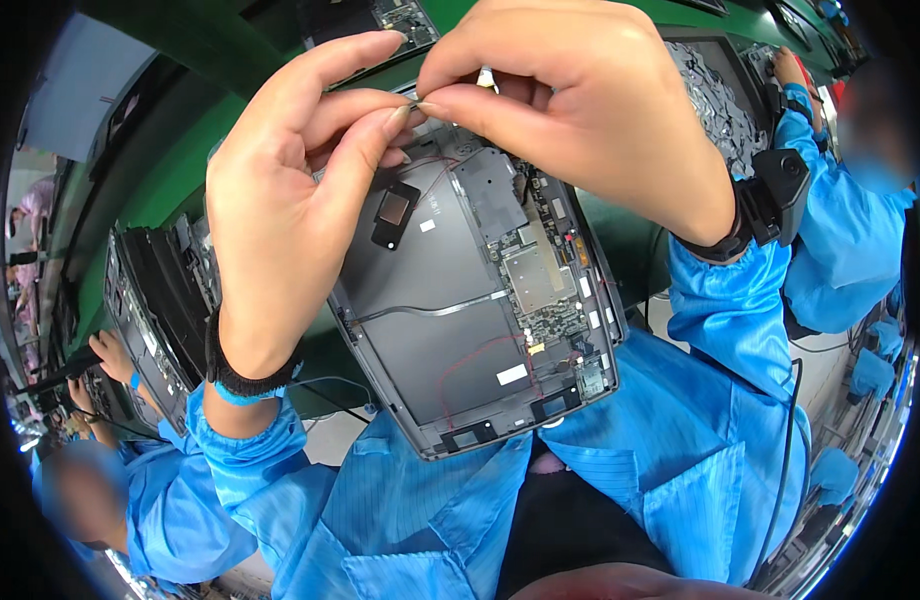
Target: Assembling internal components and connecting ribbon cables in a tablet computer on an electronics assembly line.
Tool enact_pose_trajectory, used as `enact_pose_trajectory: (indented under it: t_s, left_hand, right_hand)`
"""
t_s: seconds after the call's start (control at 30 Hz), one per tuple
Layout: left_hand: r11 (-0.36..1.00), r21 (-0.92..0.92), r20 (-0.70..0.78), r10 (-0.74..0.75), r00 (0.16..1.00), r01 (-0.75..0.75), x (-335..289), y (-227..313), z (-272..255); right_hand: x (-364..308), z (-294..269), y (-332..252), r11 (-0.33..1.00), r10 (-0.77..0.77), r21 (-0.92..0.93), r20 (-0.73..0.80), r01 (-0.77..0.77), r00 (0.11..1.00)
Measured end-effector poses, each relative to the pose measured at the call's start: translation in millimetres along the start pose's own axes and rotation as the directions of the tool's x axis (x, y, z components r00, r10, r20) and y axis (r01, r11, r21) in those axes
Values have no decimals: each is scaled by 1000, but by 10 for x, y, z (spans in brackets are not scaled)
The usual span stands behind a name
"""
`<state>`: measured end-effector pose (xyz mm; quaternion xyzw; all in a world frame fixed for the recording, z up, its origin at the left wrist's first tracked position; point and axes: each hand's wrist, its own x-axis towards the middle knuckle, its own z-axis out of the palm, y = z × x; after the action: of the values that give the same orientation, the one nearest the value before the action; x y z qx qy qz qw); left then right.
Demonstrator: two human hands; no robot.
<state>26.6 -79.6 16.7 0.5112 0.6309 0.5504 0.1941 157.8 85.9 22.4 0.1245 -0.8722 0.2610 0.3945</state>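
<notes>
1. Both hands meet close up before my view: left hand and right hand pinch one tiny pale part between thumb and forefinger tips, touching each other there.
2. Beneath them lies one opened tablet, back cover off, its long axis running from the far-left toward the near-right, circuit board along its right side.
3. I count two red wires and one grey ribbon crossing its dark inner plate.
4. I cannot tell what carries it.
</notes>
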Motion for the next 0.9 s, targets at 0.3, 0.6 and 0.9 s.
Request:
enact_pose_trajectory:
  t_s: [0.3,0.6,0.9]
  left_hand:
    - [785,579,231,100,968,-220,297,119,-14]
    - [723,634,315,83,946,-274,562,-79,184]
    - [701,654,262,142,955,-283,526,-186,171]
  right_hand:
    - [2,-177,82,910,-76,-406,47,88,996]
    - [-212,-55,224,834,49,-549,179,58,983]
    - [-147,-47,168,802,50,-585,272,124,961]
